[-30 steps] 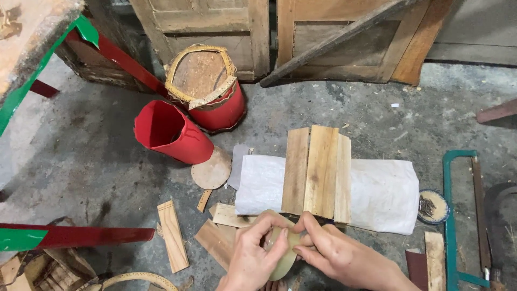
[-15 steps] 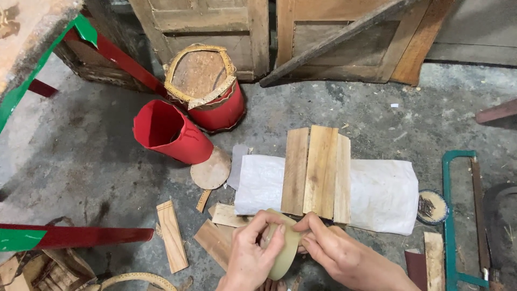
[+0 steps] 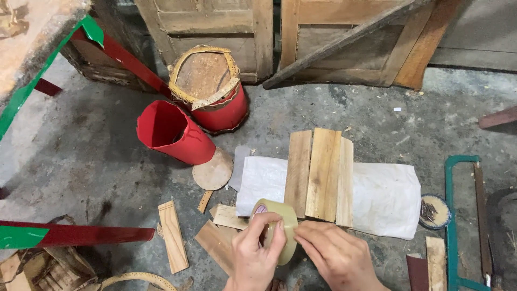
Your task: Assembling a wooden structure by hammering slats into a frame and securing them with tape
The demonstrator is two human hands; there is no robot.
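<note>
Down at the near edge, both hands are on a roll of clear packing tape (image 3: pixel 280 229); the left hand (image 3: pixel 256 253) is wrapped round it, thumb and fingers clamped across the roll's edge and holding it upright just above the concrete floor (image 3: pixel 97 161); the right hand (image 3: pixel 336 253) is pressed against the roll's right side, fingertips pinched at the tape's surface, though whether a loose end sits between them I cannot tell; just beyond the roll lie three wooden slats (image 3: pixel 322 172) side by side, touching one another, on a sheet of white plastic (image 3: pixel 385 196) spread on the floor; to the left of the hands, short wood offcuts (image 3: pixel 173 236) are scattered, one lying on its own, others piled near the left hand; further off to the left, a red cylinder (image 3: pixel 175 132) lies on its side with its open mouth showing, and behind it a second red drum (image 3: pixel 215 97) stands upright with a worn round top; a flat round disc (image 3: pixel 214 172) rests just beside the tipped cylinder; over on the right, a green-framed hacksaw (image 3: pixel 458 215) lies along the floor, and a small round tin of nails (image 3: pixel 434 211) sits between it and the white sheet; old wooden doors (image 3: pixel 344 43) close off the far side.
</note>
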